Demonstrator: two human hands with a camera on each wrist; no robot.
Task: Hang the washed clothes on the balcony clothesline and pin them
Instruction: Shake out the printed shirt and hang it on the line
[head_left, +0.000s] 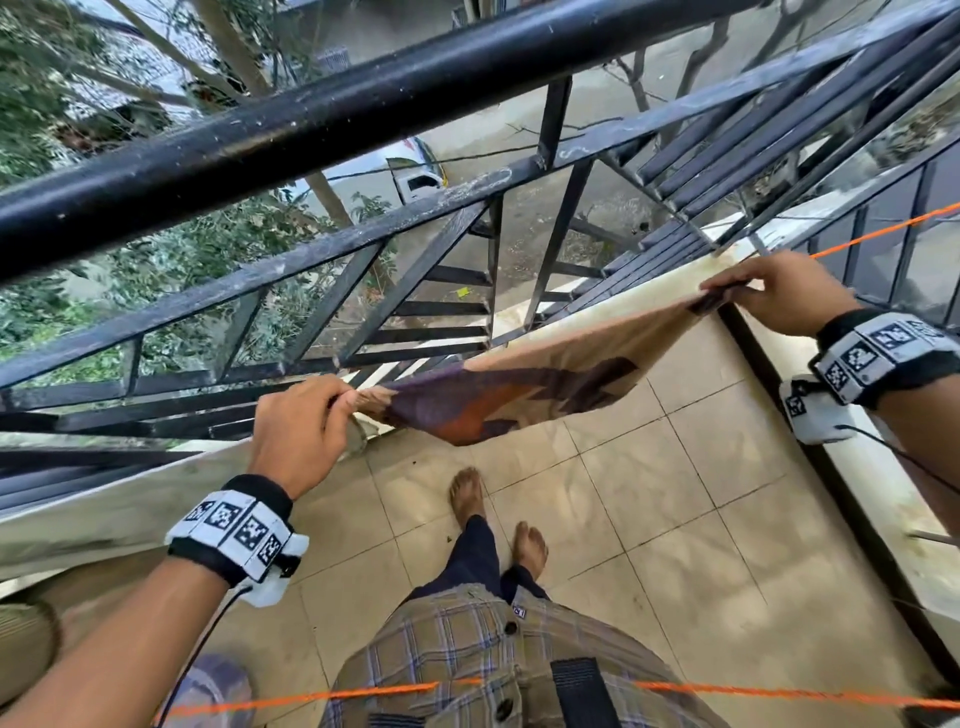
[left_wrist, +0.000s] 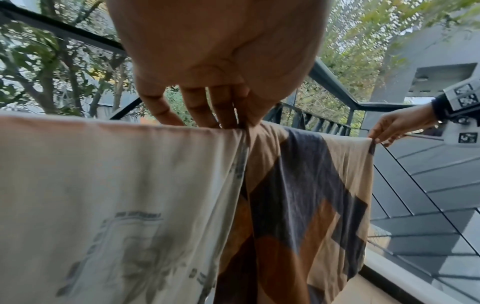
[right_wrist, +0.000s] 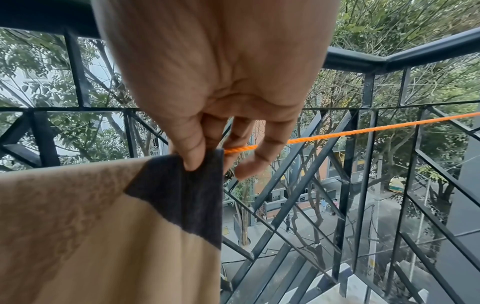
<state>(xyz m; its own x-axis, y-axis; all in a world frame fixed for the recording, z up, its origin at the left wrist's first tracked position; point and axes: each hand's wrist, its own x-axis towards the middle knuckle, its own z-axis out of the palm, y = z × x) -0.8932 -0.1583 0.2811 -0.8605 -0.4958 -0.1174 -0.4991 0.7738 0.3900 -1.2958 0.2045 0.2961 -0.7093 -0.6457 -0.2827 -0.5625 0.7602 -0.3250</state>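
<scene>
While both hands (head_left: 298, 423) (head_left: 776, 293) pinch patterned cloth (head_left: 545, 379) on orange clothesline (right_wrist: 363, 129) | tiled balcony floor (head_left: 675, 493) | black railing (head_left: 363, 104)

Railing (head_left: 322, 124) blocks beyond; clothesline (right_wrist: 363, 130) rightward runs bare.

Person, bare arms and feet — checked shirt, dark trousers.

Each wrist carries a black band (head_left: 236, 535) ringed with white square tiles printed in black block patterns; right band (head_left: 883, 358) the same. White camera housing under each, thin black cable trailing — shirt (head_left: 467, 660) tan plaid, dark buttons, black strap across. Trousers (head_left: 480, 556) navy. Feet (head_left: 530, 545) unshod.
</scene>
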